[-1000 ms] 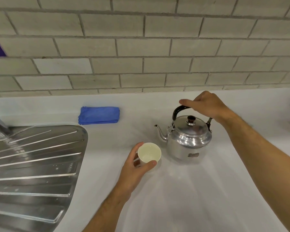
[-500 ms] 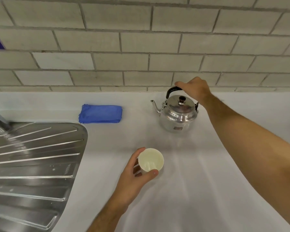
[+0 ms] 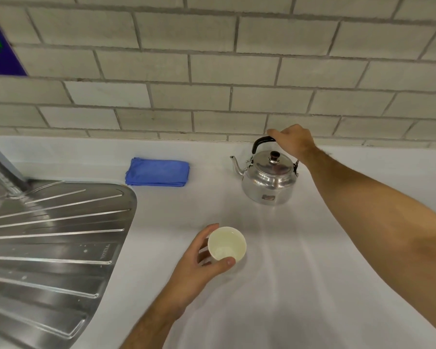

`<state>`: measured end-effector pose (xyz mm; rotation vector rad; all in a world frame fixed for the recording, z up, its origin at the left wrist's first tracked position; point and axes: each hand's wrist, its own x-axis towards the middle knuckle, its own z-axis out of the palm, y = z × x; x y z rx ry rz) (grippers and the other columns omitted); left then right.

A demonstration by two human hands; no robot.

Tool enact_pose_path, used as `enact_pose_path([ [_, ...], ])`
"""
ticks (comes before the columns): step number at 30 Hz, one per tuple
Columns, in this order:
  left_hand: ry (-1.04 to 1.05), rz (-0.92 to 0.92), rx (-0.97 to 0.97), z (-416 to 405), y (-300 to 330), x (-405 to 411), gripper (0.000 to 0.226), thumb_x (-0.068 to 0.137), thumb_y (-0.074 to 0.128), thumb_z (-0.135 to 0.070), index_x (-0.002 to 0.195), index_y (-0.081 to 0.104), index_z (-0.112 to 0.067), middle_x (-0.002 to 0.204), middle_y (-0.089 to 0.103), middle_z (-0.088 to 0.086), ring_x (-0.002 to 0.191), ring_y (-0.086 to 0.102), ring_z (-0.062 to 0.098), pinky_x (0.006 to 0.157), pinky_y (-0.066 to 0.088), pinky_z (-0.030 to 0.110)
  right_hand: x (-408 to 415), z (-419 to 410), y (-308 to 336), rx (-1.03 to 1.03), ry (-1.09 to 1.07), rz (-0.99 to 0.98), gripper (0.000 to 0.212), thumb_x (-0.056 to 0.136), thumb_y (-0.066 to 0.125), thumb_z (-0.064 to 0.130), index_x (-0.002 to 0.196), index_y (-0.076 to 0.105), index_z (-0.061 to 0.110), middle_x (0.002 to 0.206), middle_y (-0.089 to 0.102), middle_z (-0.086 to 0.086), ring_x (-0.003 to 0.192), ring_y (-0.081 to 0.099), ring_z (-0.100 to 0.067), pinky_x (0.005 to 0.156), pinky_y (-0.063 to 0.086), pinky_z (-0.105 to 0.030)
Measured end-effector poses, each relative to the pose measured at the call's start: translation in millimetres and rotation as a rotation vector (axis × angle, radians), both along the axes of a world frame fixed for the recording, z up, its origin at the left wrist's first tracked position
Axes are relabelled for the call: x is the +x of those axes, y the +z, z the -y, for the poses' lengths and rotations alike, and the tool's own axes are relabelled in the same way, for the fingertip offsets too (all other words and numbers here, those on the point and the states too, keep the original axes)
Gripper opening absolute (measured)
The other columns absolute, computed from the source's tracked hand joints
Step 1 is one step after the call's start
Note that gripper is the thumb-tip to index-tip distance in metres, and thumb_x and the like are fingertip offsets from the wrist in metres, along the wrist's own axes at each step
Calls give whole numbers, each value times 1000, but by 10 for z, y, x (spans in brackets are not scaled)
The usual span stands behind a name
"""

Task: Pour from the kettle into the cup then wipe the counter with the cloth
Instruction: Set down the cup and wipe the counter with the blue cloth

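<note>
A shiny metal kettle (image 3: 268, 181) with a black handle stands upright on the white counter (image 3: 300, 273) near the back wall, its spout pointing left. My right hand (image 3: 293, 142) is closed around the handle from above. A small white cup (image 3: 227, 244) stands upright nearer to me; there seems to be a little clear liquid in it. My left hand (image 3: 196, 267) wraps its left side, thumb on the near rim. A folded blue cloth (image 3: 157, 172) lies flat at the back, left of the kettle, untouched.
A steel sink drainboard (image 3: 53, 238) with raised ribs fills the left side, with a faucet base (image 3: 3, 172) at its back. A grey brick wall (image 3: 212, 71) rises directly behind the counter.
The kettle has gone from beside the cup to the back of the counter, still in my right hand. My left hand and the cup have stayed put.
</note>
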<state>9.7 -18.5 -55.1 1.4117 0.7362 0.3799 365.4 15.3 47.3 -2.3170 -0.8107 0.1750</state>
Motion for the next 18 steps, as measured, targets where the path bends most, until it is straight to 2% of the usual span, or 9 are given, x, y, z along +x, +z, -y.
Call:
enact_pose_path([
  [1,4,10,0,-35,34,-11,60,70,78,-42,121,51,-58,120,60,-19,108,60,-1,86,51,21,-19,13,10,-12,7,57,47,78,52,59,53,48,20,54,48,5,63,50,-22,73,41,-36],
  [3,69,22,16,-151,78,-42,43,77,68,-48,118,55,-55,121,61,-10,111,60,4,94,47,28,-77,16,35,44,-29,283,33,83,50,50,71,62,23,76,59,3,83,53,-24,84,35,-42],
  [5,178,-9,61,-342,95,-79,28,85,64,-42,112,61,-50,119,61,-8,110,58,5,93,47,27,-213,-6,80,200,-7,467,22,85,53,36,86,67,19,89,61,-3,89,54,-26,84,39,-42],
  [6,229,-40,89,-463,100,-103,24,86,64,-37,108,63,-46,118,62,-9,106,59,3,86,47,23,-310,-37,106,259,57,473,17,85,55,30,87,67,17,88,62,-4,86,56,-25,81,45,-40],
  [8,303,-107,158,-741,97,-152,21,86,65,-27,106,65,-35,116,63,-8,101,59,5,74,44,18,-554,-139,135,309,199,359,7,83,60,19,84,66,16,76,62,0,71,57,-18,69,51,-30],
  [10,352,-171,214,-1059,80,-192,21,87,64,-19,107,66,-24,116,63,0,98,59,13,67,41,17,-812,-287,120,250,262,167,3,81,64,16,82,66,19,70,61,5,64,56,-12,59,46,-20],
  [13,404,-255,230,-1542,58,-239,18,89,60,-16,107,63,-20,119,61,6,91,55,16,64,40,21,-1135,-595,-26,82,263,-164,6,81,67,16,86,70,15,78,66,-2,66,62,-17,59,48,-22],
  [15,433,-299,207,-1822,43,-259,22,89,57,-16,111,61,-18,120,59,6,91,54,18,70,41,26,-1331,-810,-161,-38,241,-362,16,84,67,14,97,69,5,83,67,-9,61,63,-21,58,52,-27],
  [18,453,-291,177,-2158,27,-253,31,89,57,-16,120,57,-18,115,57,6,83,53,16,64,41,25,-1569,-1085,-381,-152,195,-529,25,87,66,12,107,59,-2,94,67,-17,62,64,-23,56,55,-29],
])
